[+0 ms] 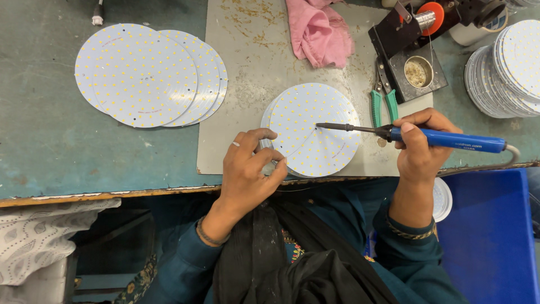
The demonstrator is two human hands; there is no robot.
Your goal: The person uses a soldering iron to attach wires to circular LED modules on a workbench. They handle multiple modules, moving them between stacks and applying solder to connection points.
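Blue-handled tool: soldering iron is being gripped by the right hand, fingers wrapped tight round the handle, tip reaching left to about the middle of the top disc.
Work piece: round white LED board is lying on top of a small stack, on the grey mat, near the table's front edge.
Left hand: is resting at the stack's near-left rim, thumb and fingers pinching something small and silvery; a thin solder wire seems to be running from there across the board to the tip, though it is too fine to be sure.
Left of mat: fanned stack of boards is lying on the green table, well apart.
Far right: taller board stacks, iron stand and green-handled cutters are sitting just beyond the iron.
Far centre: pink cloth is lying crumpled.
Judgement, technique: tip should be touching pad and wire together, briefly; left hand should be keeping the stack from sliding; wrist braced on the table edge would be steadying the iron.
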